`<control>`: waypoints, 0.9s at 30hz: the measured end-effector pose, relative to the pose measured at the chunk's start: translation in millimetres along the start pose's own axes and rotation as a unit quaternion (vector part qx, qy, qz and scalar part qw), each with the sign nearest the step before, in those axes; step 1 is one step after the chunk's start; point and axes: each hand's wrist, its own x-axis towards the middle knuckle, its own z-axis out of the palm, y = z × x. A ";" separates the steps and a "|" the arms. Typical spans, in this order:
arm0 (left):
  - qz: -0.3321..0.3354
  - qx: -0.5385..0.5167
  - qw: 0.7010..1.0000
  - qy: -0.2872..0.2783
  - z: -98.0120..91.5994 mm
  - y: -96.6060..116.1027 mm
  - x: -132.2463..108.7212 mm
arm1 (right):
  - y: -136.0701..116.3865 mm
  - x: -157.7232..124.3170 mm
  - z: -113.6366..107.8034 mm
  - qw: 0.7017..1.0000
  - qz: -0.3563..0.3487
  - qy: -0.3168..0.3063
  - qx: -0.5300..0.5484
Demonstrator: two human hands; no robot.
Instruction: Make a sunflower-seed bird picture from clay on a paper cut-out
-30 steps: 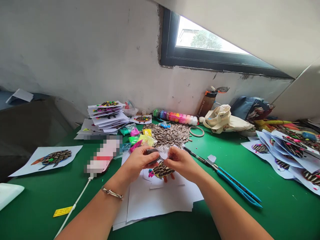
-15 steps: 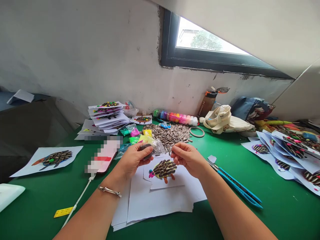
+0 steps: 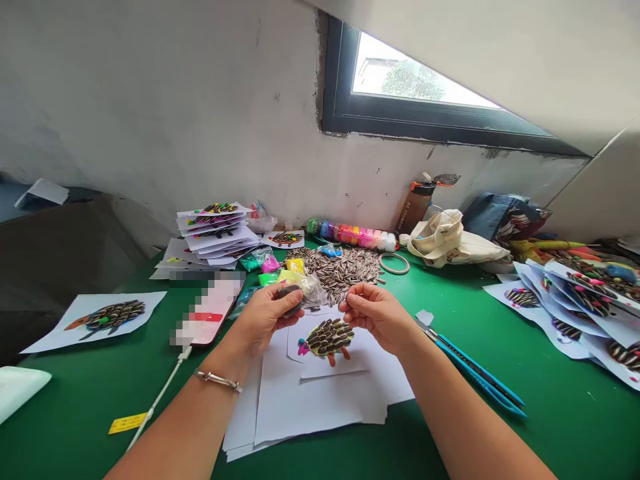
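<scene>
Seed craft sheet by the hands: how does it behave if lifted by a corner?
Probably floppy: the seed craft sheet looks like thin paper. Likely sags mid-sheet, where its seeds cluster. Seeds might pop off if it bends.

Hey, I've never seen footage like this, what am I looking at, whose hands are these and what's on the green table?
No machine here: a person wears a camera on the head, so you look down at their own bare hands. The left hand grips a small clear bag with something dark inside. The right hand pinches its fingers together; anything between them is too small to see. Below, on white paper, lies a seed picture. Behind is a pile of seeds; a blue-handled tool lies to the right on the green table.
</scene>
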 end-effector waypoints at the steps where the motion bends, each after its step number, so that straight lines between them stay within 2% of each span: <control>1: 0.001 0.000 1.000 0.002 0.2 0.0 0.2 | 0.5 0.4 0.1 1.000 -0.005 0.001 -0.001; 6: 0.001 -0.007 1.000 0.019 2.3 -0.2 -0.5 | 3.1 2.2 1.1 1.000 -0.027 0.012 0.006; 10: 0.003 -0.009 1.000 0.010 3.5 -0.7 -1.8 | 3.2 2.8 0.9 0.998 -0.049 0.033 0.007; 16: 0.003 -0.006 1.000 0.006 3.4 -1.3 -1.9 | 0.9 2.5 0.5 0.998 -0.036 0.051 0.026; 22: 0.004 -0.009 1.000 0.010 5.5 -0.3 -3.2 | 3.4 3.9 0.4 0.997 -0.051 0.059 -0.024; 27: 0.004 -0.006 1.000 0.011 5.4 0.4 -3.3 | 0.7 1.7 0.5 0.995 -0.066 0.073 -0.020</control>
